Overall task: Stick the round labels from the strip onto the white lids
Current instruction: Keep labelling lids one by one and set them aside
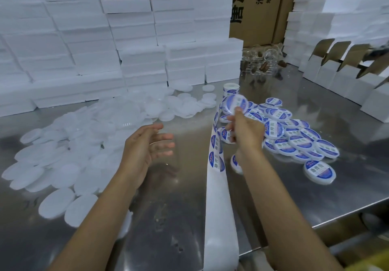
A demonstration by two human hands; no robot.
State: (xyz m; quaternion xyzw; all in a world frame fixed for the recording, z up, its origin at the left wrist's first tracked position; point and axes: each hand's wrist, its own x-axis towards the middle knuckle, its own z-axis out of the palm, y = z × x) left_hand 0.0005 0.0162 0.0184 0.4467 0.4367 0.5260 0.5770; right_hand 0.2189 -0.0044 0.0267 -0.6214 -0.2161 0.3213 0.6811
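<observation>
The right hand pinches a labelled lid above the finished pile to its right, while the left hand, fingers spread and empty, is nearer the bare white lids on the worktop; the strip runs lengthwise between them.

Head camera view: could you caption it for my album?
Right hand holds a labelled lid over the finished pile; left hand hovers open.

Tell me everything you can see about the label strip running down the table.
The label strip is a long white band of glossy backing paper. It starts at a small roll standing far back on the steel table, runs toward the camera and hangs over the near edge. Round blue-and-white labels sit on its middle stretch; the near part is bare. It passes just left of the right hand.
</observation>
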